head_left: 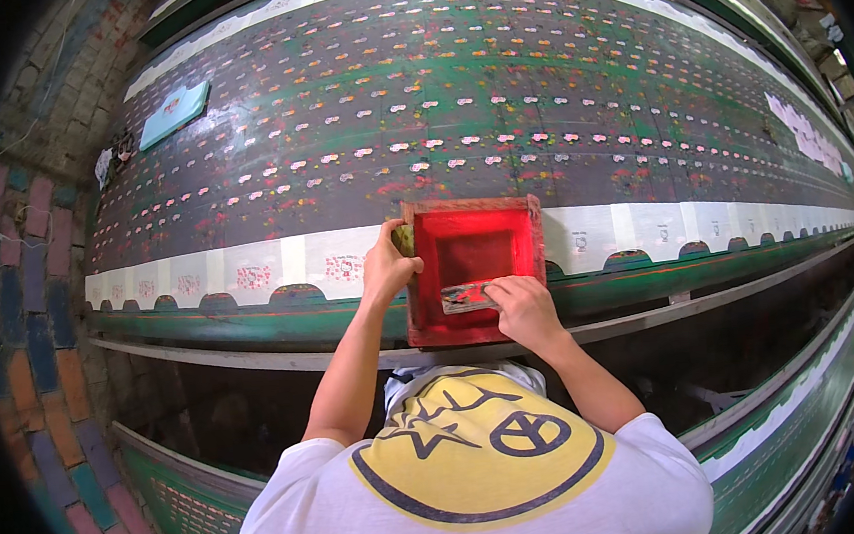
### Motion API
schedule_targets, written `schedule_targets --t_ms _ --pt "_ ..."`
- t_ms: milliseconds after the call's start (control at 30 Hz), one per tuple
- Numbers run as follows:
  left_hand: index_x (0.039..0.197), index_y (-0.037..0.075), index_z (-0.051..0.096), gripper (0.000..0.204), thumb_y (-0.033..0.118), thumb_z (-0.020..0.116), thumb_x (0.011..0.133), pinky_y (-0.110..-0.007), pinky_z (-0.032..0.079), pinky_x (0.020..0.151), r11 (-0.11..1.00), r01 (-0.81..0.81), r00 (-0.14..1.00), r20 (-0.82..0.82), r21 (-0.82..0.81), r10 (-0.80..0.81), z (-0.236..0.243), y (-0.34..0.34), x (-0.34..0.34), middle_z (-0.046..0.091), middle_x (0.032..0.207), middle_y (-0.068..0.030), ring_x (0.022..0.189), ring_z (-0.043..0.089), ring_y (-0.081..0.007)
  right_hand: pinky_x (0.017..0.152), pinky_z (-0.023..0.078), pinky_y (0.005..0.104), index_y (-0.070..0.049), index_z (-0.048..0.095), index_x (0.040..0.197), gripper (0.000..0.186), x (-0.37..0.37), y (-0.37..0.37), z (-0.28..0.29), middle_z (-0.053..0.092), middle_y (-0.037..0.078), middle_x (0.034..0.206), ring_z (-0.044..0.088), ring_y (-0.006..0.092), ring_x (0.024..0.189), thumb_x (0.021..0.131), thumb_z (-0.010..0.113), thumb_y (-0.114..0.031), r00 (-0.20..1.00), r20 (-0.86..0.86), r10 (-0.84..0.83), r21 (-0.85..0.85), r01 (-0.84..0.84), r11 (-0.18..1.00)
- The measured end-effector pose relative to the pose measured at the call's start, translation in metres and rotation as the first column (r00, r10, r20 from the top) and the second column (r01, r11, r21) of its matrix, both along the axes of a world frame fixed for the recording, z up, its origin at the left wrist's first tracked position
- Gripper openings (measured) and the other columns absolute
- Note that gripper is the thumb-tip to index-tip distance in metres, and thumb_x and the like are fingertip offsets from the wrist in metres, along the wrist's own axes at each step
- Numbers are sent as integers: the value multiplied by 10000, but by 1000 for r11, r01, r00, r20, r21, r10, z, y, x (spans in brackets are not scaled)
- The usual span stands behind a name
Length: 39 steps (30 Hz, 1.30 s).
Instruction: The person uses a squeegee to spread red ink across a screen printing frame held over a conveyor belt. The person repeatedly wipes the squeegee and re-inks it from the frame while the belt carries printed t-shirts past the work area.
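Left hand clamped on the left rim of the wooden screen-printing frame, near the far corner, thumb on top. Right hand has fingers closed on the right part of the squeegee; blade contact hidden. Squeegee lies crosswise inside the frame, toward the near end. Frame interior is red all over. Frame sits across the white strip along the near edge of the long printing table. Strip left of frame shows red-pink prints; right of it, small grey ones. Light-blue folded cloth on the table, far left. White sheets far right.
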State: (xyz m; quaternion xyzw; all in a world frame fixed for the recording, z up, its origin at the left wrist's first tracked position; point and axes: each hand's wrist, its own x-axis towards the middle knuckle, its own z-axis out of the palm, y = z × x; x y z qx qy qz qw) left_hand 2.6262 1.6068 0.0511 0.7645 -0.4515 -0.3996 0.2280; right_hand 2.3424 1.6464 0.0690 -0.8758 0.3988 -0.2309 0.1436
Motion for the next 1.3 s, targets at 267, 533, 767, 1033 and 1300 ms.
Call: schedule_targets --t_ms 267,533,767,1033,1300 --pt "1457 153 579 864 157 847 636 -468 584 947 1000 -1 999 40 5 0 1 -4 -2 779 1133 -230 1081 750 -422 916 559 433 -48 725 1009 200 -2 4 -1 747 101 1034 721 299 1001 817 668 -64 999 38 8 32 -9 999" --pt "1439 146 585 851 169 846 629 -454 598 903 1000 18 999 47 21 -19 2 -5 -1 783 1096 -220 1036 765 -397 903 565 435 -41 717 1014 225 -6 11 4 755 106 1064 725 306 1011 795 665 -27 998 63 -2 -10 2 1000" --pt "1445 154 579 863 186 846 625 -471 595 912 999 24 999 26 31 -25 4 -5 -2 783 1105 -223 1049 759 -417 892 553 431 -45 707 1022 235 -10 26 -9 730 99 1051 705 287 1011 790 669 -40 999 4 42 -102 -42 994" --pt "1470 169 550 891 201 857 633 -508 592 927 997 70 995 66 21 -71 -3 -7 2 778 1107 -245 1079 745 -451 842 555 437 -65 718 956 150 19 -72 -22 729 88 978 714 288 954 807 700 -59 1000 20 -12 -157 15 987" --pt "1478 181 536 898 220 867 644 -520 587 947 996 82 992 92 34 -85 -2 -7 0 777 1124 -247 1095 739 -458 805 556 467 -81 737 902 69 28 -112 -5 741 105 925 725 315 901 834 752 -78 999 -17 -52 -56 51 997"
